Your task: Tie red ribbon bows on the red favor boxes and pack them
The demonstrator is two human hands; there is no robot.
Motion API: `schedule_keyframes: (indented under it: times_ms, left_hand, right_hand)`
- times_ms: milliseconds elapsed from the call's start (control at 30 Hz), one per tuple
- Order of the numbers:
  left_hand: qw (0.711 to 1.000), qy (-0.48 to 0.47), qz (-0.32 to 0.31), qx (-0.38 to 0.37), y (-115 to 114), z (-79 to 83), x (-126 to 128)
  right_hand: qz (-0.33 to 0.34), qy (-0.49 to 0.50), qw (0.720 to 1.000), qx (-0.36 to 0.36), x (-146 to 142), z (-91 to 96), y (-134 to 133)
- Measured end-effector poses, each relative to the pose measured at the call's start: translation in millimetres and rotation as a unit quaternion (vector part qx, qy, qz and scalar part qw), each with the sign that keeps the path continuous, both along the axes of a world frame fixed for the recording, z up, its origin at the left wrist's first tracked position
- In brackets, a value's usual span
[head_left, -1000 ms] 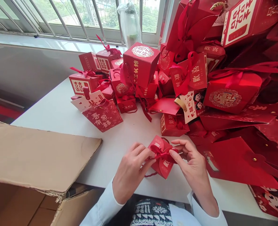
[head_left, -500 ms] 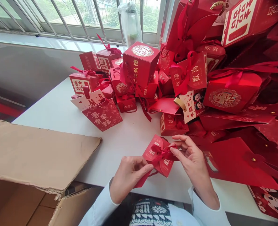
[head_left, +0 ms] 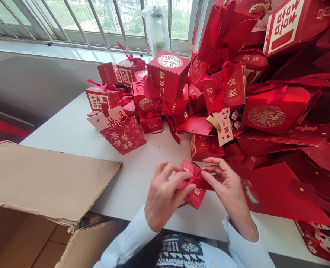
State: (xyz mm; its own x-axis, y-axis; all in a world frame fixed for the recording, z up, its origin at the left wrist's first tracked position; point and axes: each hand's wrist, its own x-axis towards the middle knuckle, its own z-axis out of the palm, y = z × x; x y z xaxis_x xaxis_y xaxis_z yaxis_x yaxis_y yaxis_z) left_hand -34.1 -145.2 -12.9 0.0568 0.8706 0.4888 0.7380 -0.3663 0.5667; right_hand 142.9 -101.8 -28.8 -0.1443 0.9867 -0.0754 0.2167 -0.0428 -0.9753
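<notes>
One small red cardboard box topped with a shiny red ribbon bow lies near the front edge of the smooth white worktop, between the hands. The right hand pinches the bow's right side between thumb and forefinger, other fingers loosely curled; the left hand has thumb and forefinger slightly parted at its left side, and whether they grip ribbon I cannot tell. Bare worktop spreads leftward to the rough-edged flap of a brown corrugated carton. Rightward, room is tight: a crowded heap of red paper gift boxes and bags reaches close to the right hand and extends along the back. Beyond, a pale windowsill under a metal-barred window bears an upright container wrapped in clear plastic.
</notes>
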Motion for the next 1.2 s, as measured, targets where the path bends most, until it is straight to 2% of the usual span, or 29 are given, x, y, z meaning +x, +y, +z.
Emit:
schedule_keyframes:
  times_ms: [167, 300, 433, 533, 667, 900, 967, 1033, 1133, 1200]
  left_hand:
    - [1.0, 0.011, 0.019, -0.001, 12, -16.6, 23]
    - [1.0, 0.019, -0.008, 0.02, 10, -25.3, 20]
    - [0.998, 0.031, -0.036, 0.042, 8, -27.5, 11]
    - [0.998, -0.037, 0.0, -0.042, 7, -23.4, 6]
    - [0.977, -0.095, 0.033, -0.186, 10, -13.6, 3]
    - [0.969, -0.063, 0.028, -0.239, 13, -0.4, 0]
    - [0.967, -0.069, 0.013, -0.247, 14, 2.4, -3]
    - [0.962, -0.081, -0.002, -0.259, 15, 5.3, -6]
    - [0.955, -0.102, -0.021, -0.278, 17, 9.6, -8]
    - [0.952, -0.116, -0.033, -0.281, 19, 11.4, -9]
  right_hand:
    - [-0.002, 0.0, 1.0, -0.001, 0, 0.6, 0]
    - [-0.026, -0.029, 0.999, 0.019, 0, -1.9, 2]
    - [-0.032, -0.067, 0.996, 0.052, 0, -2.9, 4]
    - [-0.019, -0.078, 0.995, 0.051, 1, -0.1, 4]
    - [-0.01, -0.076, 0.997, 0.023, 2, 4.6, 3]
    - [-0.017, -0.074, 0.996, 0.044, 0, 3.1, 1]
    - [-0.009, -0.082, 0.994, 0.068, 0, 3.7, 1]
    - [-0.016, -0.123, 0.984, 0.126, -1, 6.5, -1]
    - [-0.027, -0.189, 0.95, 0.246, -6, 12.2, -7]
    - [-0.02, -0.216, 0.932, 0.29, -12, 13.6, -12]
